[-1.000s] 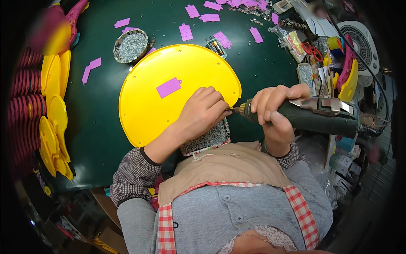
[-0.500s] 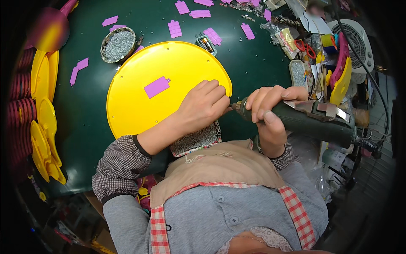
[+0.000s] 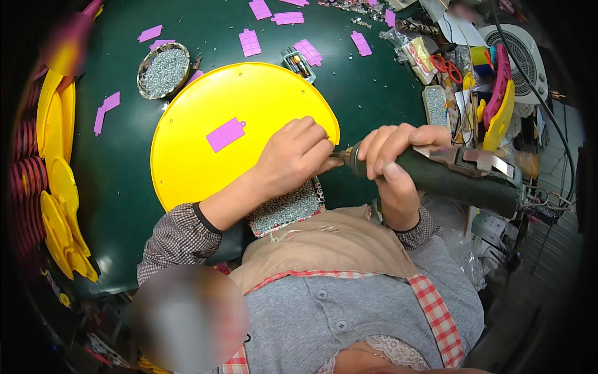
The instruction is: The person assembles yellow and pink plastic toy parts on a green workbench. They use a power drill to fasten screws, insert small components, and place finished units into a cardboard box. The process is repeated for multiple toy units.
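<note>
A round yellow plastic panel (image 3: 205, 93) lies before me with a flat purple plastic tag (image 3: 226, 134) on top. My left hand (image 3: 296, 149) is closed at the panel's right edge, fingers pinched around the tip of the tool; whatever sits between them is hidden. My right hand (image 3: 392, 162) wraps around a dark green electric screwdriver (image 3: 461, 184), held nearly level and pointing left. Its brass-coloured nose (image 3: 346, 157) meets my left fingertips. Under my left wrist sits an open box of small metal screws (image 3: 283, 207), against my apron.
A round bowl of screws (image 3: 165, 71) stands beyond the panel, near a small green box (image 3: 299, 65). Purple tags (image 3: 250, 42) lie scattered on the dark green table. Yellow and purple parts (image 3: 62, 187) are stacked at left. Red-handled scissors (image 3: 447, 67) and a white fan (image 3: 517, 59) are at right.
The view has shifted slightly, so the table things appear a little further left. My left fingers have changed position slightly at the driver's tip; my right hand keeps its grip.
</note>
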`<state>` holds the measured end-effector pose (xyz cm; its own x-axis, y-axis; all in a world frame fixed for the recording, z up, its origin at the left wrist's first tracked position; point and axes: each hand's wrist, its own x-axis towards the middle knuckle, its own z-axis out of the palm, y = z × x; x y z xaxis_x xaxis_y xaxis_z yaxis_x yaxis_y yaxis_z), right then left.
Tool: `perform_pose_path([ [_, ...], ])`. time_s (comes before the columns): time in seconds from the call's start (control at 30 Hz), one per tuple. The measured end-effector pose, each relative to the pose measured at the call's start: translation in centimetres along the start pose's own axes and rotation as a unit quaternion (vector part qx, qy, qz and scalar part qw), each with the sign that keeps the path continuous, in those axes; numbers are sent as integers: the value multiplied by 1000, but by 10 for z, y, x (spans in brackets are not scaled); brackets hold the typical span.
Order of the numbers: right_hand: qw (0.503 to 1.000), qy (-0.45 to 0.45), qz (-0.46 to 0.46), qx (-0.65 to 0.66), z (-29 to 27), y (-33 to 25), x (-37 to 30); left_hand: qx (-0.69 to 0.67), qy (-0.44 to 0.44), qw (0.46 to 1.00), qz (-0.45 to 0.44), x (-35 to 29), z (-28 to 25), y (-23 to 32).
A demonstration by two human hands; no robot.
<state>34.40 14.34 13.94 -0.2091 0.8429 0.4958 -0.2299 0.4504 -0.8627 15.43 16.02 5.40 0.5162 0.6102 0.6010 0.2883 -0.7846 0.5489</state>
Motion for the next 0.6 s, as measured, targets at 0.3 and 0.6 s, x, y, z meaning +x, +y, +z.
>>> perform_pose_path([
  [0.3,994,101,-52,4,-12,61,-21,341,82,893,-284,-35,-97,-96],
  [0.6,931,327,105,-128,-70,61,-12,316,16,871,-376,-25,-166,-19],
])
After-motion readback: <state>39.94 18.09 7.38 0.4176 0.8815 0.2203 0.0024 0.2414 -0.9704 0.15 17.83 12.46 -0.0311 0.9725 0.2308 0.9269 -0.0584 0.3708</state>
